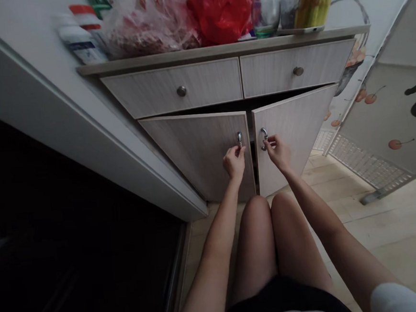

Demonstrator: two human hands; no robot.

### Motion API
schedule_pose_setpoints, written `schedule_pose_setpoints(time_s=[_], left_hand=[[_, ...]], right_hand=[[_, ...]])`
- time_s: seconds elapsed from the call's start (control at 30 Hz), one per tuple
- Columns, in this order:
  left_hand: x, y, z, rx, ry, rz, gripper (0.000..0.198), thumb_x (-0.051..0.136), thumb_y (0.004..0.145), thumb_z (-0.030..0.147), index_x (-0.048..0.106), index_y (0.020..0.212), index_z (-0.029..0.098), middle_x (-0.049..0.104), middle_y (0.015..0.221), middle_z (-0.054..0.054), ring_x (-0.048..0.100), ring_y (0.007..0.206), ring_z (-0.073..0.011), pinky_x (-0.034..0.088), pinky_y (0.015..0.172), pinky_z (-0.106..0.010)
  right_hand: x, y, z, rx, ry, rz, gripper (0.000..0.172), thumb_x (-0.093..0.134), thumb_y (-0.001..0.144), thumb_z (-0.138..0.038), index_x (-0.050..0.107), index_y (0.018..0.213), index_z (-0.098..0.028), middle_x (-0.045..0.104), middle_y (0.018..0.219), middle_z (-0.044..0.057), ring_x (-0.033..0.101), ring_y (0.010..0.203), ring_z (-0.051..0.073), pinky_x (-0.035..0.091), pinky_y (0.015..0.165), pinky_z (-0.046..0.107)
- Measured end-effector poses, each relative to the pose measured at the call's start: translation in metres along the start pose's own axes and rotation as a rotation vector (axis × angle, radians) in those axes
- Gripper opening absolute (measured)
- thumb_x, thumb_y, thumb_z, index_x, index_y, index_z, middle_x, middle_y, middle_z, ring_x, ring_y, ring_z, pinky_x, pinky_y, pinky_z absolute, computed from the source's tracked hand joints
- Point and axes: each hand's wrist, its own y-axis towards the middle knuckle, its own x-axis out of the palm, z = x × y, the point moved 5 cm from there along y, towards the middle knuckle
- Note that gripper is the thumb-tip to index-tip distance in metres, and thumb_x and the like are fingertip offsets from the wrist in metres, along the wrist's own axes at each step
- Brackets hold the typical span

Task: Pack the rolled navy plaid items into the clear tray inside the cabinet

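A light wood-grain cabinet has two lower doors, both slightly ajar with a dark gap between them and along their top edges. My left hand (235, 161) is closed on the metal handle (239, 138) of the left door (200, 152). On the right door (295, 130), my right hand (277, 151) pinches the curved metal handle (264, 133). The cabinet's inside is too dark to make out.
Above the doors are two closed drawers with round knobs (182, 91). The cabinet top (221, 50) holds a red bag (221, 10), a clear bag (147, 26), bottles and a glass (266, 17). A printed panel (381, 113) stands right; a dark doorway lies left.
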Motion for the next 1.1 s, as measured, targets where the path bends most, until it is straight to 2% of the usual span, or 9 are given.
schedule_pose_setpoints(time_s=[0.1, 0.37, 0.53, 0.97, 1.1], left_hand=[[0.007, 0.011, 0.003, -0.025, 0.035, -0.028, 0.015, 0.067, 0.091, 0.030, 0.075, 0.092, 0.017, 0.076, 0.091, -0.010, 0.069, 0.083, -0.0198, 0.047, 0.079, -0.028], [0.025, 0.039, 0.004, -0.045, 0.085, -0.087, 0.017, 0.066, 0.092, 0.034, 0.075, 0.094, 0.019, 0.077, 0.099, -0.011, 0.070, 0.091, -0.0217, 0.046, 0.081, -0.030], [0.035, 0.051, 0.002, -0.045, 0.095, -0.095, 0.017, 0.066, 0.092, 0.034, 0.075, 0.095, 0.019, 0.076, 0.100, -0.012, 0.069, 0.091, -0.0218, 0.046, 0.081, -0.030], [0.047, 0.071, -0.002, -0.068, 0.079, -0.102, 0.016, 0.067, 0.091, 0.033, 0.075, 0.093, 0.020, 0.076, 0.101, -0.012, 0.069, 0.092, -0.0224, 0.045, 0.079, -0.030], [0.049, 0.072, -0.003, -0.066, 0.079, -0.101, 0.016, 0.067, 0.091, 0.034, 0.075, 0.093, 0.020, 0.076, 0.101, -0.012, 0.069, 0.093, -0.0232, 0.046, 0.080, -0.031]], right_hand=[[0.013, 0.010, -0.001, -0.013, -0.010, -0.002, 0.035, 0.049, 0.096, -0.054, 0.061, 0.093, -0.022, 0.074, 0.098, 0.008, 0.069, 0.082, 0.021, 0.044, 0.069, 0.030], [0.044, 0.040, 0.002, 0.006, -0.072, -0.057, 0.024, 0.052, 0.097, -0.043, 0.060, 0.096, -0.020, 0.072, 0.094, 0.008, 0.068, 0.083, 0.023, 0.044, 0.075, 0.033], [0.056, 0.052, 0.003, -0.046, -0.064, -0.019, 0.020, 0.052, 0.095, -0.039, 0.060, 0.093, -0.021, 0.071, 0.095, 0.009, 0.065, 0.082, 0.022, 0.044, 0.078, 0.034], [0.077, 0.074, 0.014, -0.049, -0.050, 0.005, 0.034, 0.046, 0.095, -0.051, 0.061, 0.093, -0.021, 0.069, 0.091, 0.011, 0.062, 0.080, 0.023, 0.045, 0.075, 0.034], [0.079, 0.075, 0.016, -0.063, -0.072, 0.030, 0.033, 0.046, 0.096, -0.050, 0.061, 0.093, -0.021, 0.070, 0.091, 0.010, 0.062, 0.079, 0.022, 0.044, 0.074, 0.034]])
